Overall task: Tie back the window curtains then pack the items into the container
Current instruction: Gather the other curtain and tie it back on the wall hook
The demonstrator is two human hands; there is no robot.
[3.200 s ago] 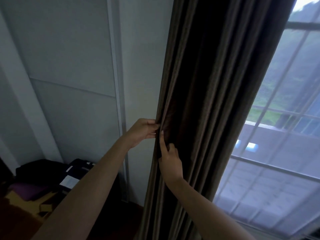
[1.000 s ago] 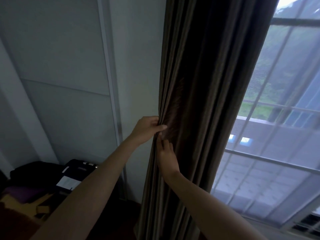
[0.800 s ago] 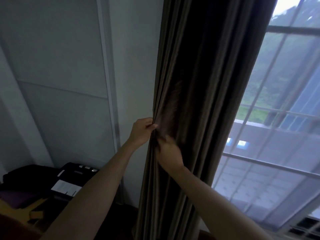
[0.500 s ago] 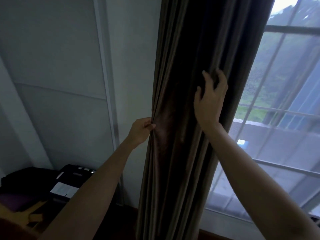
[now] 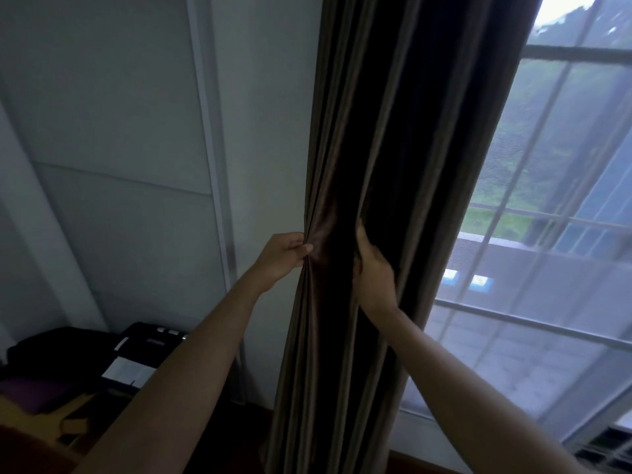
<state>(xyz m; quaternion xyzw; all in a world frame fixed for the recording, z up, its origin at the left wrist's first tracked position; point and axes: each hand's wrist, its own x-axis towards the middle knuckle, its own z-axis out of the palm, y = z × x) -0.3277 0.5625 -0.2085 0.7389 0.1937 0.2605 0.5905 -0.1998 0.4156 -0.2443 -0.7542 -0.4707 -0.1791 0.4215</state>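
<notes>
A dark brown curtain point(image 5: 403, 138) hangs gathered in thick folds beside the window point(image 5: 554, 234). My left hand point(image 5: 285, 256) pinches the curtain's left edge at about mid height, thumb on the fabric. My right hand point(image 5: 374, 271) reaches into the folds at the same height, its thumb pointing up and its fingers hidden behind the cloth, curled round a bunch of it. No tie-back is visible.
A pale panelled wall point(image 5: 113, 138) stands to the left. Low at the left a black device point(image 5: 147, 350) with a white label sits among dark bags point(image 5: 51, 347) and yellowish cardboard point(image 5: 30, 419). A sheer screen covers the window panes.
My right hand went up to the curtain's right side, then dropped back into the folds level with my left hand. My left hand kept its pinch on the edge.
</notes>
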